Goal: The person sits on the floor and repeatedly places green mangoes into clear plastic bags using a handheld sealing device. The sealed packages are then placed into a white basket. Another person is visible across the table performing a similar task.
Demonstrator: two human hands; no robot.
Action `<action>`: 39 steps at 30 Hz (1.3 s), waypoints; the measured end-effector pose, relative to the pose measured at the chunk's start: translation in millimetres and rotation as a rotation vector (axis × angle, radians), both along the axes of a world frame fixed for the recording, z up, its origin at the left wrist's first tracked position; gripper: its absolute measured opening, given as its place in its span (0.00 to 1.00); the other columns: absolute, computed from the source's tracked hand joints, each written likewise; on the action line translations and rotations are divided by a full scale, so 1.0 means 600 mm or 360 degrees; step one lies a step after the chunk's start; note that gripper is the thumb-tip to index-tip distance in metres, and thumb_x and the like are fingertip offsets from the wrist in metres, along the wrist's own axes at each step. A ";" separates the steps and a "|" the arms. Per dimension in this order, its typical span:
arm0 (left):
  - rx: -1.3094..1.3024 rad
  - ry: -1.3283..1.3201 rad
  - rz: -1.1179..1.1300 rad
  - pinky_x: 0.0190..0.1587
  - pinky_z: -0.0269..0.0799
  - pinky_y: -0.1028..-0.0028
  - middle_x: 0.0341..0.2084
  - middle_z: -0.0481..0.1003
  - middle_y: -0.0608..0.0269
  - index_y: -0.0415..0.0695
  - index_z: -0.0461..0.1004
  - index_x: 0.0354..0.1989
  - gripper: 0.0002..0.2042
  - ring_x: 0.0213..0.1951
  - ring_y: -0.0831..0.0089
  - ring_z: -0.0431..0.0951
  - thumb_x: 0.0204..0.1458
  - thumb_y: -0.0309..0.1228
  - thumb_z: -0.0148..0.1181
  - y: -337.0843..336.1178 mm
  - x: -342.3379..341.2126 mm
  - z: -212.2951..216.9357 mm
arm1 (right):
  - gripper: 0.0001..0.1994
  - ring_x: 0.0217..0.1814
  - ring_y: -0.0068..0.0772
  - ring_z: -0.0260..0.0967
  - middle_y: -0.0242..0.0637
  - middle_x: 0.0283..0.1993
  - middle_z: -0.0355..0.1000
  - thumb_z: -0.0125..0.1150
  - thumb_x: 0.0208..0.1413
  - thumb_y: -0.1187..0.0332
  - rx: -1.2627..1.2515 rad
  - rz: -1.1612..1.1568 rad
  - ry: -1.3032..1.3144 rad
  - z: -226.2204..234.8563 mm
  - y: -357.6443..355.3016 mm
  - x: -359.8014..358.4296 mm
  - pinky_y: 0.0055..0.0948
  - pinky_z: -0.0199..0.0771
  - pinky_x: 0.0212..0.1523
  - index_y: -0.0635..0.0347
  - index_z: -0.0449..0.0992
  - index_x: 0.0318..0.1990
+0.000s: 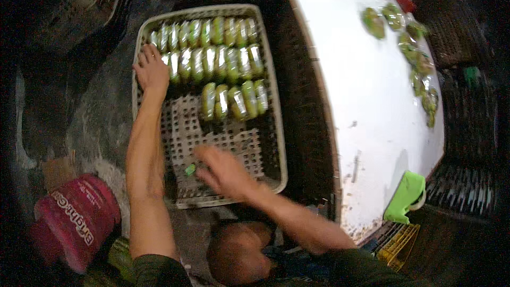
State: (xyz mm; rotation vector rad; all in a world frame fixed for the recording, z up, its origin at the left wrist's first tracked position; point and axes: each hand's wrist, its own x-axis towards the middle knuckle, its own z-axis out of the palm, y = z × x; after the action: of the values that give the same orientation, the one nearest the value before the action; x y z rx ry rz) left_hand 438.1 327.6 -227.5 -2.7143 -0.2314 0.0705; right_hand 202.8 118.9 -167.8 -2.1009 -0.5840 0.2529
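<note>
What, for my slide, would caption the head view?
Left hand beside wrapped green produce, right hand over plastic crate's floor.

Three rows of produce (221, 62) in crate (183, 114), table (366, 95) to its right (more produce (374, 23) atop)

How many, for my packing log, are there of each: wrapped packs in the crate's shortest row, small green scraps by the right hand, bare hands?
Wrapped green produce packs, shortest row: 5
Small green scrap: 1
Hands (left hand, right hand): 2
Total: 8
</note>
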 end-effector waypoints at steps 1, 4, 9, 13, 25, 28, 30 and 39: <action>-0.0010 -0.0163 0.0103 0.63 0.56 0.47 0.71 0.52 0.53 0.42 0.48 0.72 0.37 0.68 0.56 0.56 0.59 0.46 0.55 0.020 0.001 0.001 | 0.20 0.55 0.57 0.67 0.51 0.54 0.68 0.58 0.59 0.66 0.0035 0.0113 -0.0002 0.021 -0.013 -0.057 0.47 0.69 0.54 0.62 0.66 0.57; -0.0110 -0.0046 -0.0005 0.62 0.59 0.49 0.68 0.57 0.53 0.44 0.52 0.70 0.36 0.67 0.53 0.58 0.55 0.34 0.63 -0.053 -0.024 0.070 | 0.15 0.53 0.51 0.71 0.47 0.50 0.72 0.59 0.59 0.66 -0.0034 -0.0091 0.0333 0.120 -0.123 -0.173 0.43 0.71 0.53 0.60 0.72 0.52; -0.1012 0.0690 -0.0243 0.60 0.66 0.55 0.59 0.68 0.43 0.34 0.57 0.65 0.41 0.60 0.49 0.68 0.51 0.51 0.65 0.043 -0.011 0.003 | 0.18 0.55 0.47 0.70 0.47 0.49 0.73 0.63 0.53 0.73 -0.0187 -0.1339 -0.0348 0.292 -0.393 -0.347 0.40 0.69 0.57 0.59 0.72 0.53; -0.1504 0.0560 -0.0373 0.59 0.64 0.59 0.56 0.69 0.39 0.31 0.64 0.61 0.36 0.59 0.50 0.70 0.54 0.51 0.61 -0.152 -0.035 0.076 | 0.27 0.69 0.45 0.54 0.49 0.65 0.58 0.54 0.64 0.58 -0.0821 -0.2626 -0.0910 0.357 -0.714 -0.583 0.42 0.52 0.69 0.68 0.58 0.64; -0.1073 0.0525 -0.0152 0.60 0.64 0.54 0.64 0.59 0.41 0.36 0.58 0.66 0.37 0.64 0.49 0.63 0.56 0.50 0.58 -0.251 -0.281 0.274 | 0.61 0.76 0.58 0.39 0.54 0.77 0.33 0.46 0.49 0.24 0.1396 -0.4592 0.0210 0.150 -1.124 -1.180 0.58 0.52 0.68 0.64 0.27 0.73; -0.0972 0.0423 0.0097 0.60 0.65 0.54 0.64 0.60 0.41 0.36 0.58 0.66 0.36 0.63 0.49 0.64 0.56 0.49 0.59 -0.187 -0.347 0.294 | 0.59 0.76 0.61 0.38 0.49 0.77 0.33 0.45 0.48 0.23 0.1529 -0.4509 0.0413 0.127 -1.196 -1.236 0.63 0.51 0.67 0.58 0.32 0.74; -0.0926 0.0361 0.0263 0.59 0.65 0.54 0.64 0.60 0.41 0.36 0.58 0.66 0.36 0.62 0.49 0.64 0.56 0.49 0.60 -0.145 -0.390 0.306 | 0.57 0.76 0.62 0.38 0.47 0.77 0.34 0.44 0.48 0.23 0.1590 -0.4411 0.0622 0.102 -1.251 -1.295 0.65 0.52 0.66 0.54 0.35 0.75; -0.0854 0.0421 0.0418 0.57 0.69 0.54 0.62 0.63 0.41 0.35 0.60 0.64 0.35 0.60 0.49 0.67 0.55 0.46 0.62 -0.128 -0.409 0.258 | 0.40 0.75 0.60 0.44 0.49 0.76 0.43 0.47 0.61 0.40 0.1614 -0.4491 0.0006 0.004 -1.354 -1.463 0.62 0.43 0.70 0.54 0.47 0.73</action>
State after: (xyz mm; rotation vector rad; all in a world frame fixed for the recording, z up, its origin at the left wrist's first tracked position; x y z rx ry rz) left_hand 192.9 250.7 -72.8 -3.1342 -0.5563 0.6475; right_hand -675.1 -693.3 -165.4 -0.3250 1.8794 -1.2531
